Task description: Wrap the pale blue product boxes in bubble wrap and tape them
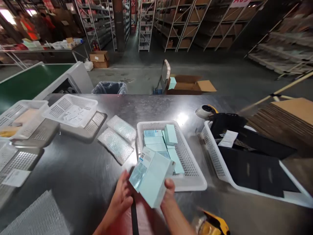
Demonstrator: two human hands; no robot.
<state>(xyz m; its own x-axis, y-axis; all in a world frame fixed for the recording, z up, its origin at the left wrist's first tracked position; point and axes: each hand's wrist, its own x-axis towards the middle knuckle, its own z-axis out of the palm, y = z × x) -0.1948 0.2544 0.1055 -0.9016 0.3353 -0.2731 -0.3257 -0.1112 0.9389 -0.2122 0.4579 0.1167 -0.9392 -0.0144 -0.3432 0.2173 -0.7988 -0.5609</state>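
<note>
My right hand point(168, 197) grips a pale mint-green carton point(154, 178) from its right side, thumb against the end. The carton is tilted, its printed label facing up and left. Just left of it, my left hand point(121, 195) is open with fingers apart and nothing in it. Beyond the carton stands a white perforated basket point(195, 178) with several similar green boxes point(170, 134) inside. Two bubble-wrapped packets point(116, 145) lie left of that basket. A sheet of bubble wrap point(37, 217) rests at the near left.
A white basket point(221, 169) of black bags stands right, with a white-and-yellow device point(205, 111) behind it. A tape dispenser point(214, 223) lies near the front edge. On the left are baskets point(70, 99), one with paper slips. Flattened cardboard point(290, 120) is stacked at far right.
</note>
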